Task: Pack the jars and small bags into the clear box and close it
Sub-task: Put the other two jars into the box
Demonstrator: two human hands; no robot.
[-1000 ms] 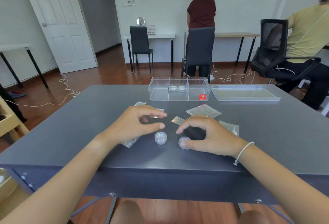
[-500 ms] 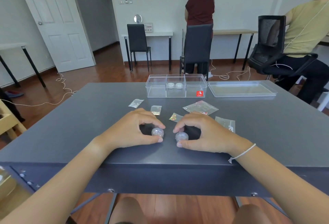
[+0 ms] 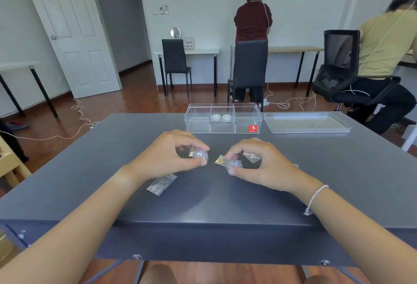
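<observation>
The clear box (image 3: 223,118) stands open at the far side of the grey table (image 3: 338,171), divided into three compartments; two small jars (image 3: 221,117) sit side by side in its middle compartment, and a red label (image 3: 253,128) marks its front right corner. The box's lid (image 3: 306,122) lies flat just to the right of the box, apart from it. In front of the box, the left hand (image 3: 167,157) pinches a small clear jar (image 3: 200,155) between thumb and curled fingers. The right hand (image 3: 259,164) pinches a second clear jar (image 3: 234,164) the same way, thumb below and fingers arched over the top. Whether either jar touches the table cannot be told. Between the two hands, nearer the box than the second jar, lies a small bag with iridescent contents (image 3: 219,160). Another small bag (image 3: 251,157) shows beyond the right hand's fingers. A further clear bag (image 3: 160,185) lies on the table farthest from the box, under the left wrist. A white cord bracelet (image 3: 314,195) circles the right wrist.
</observation>
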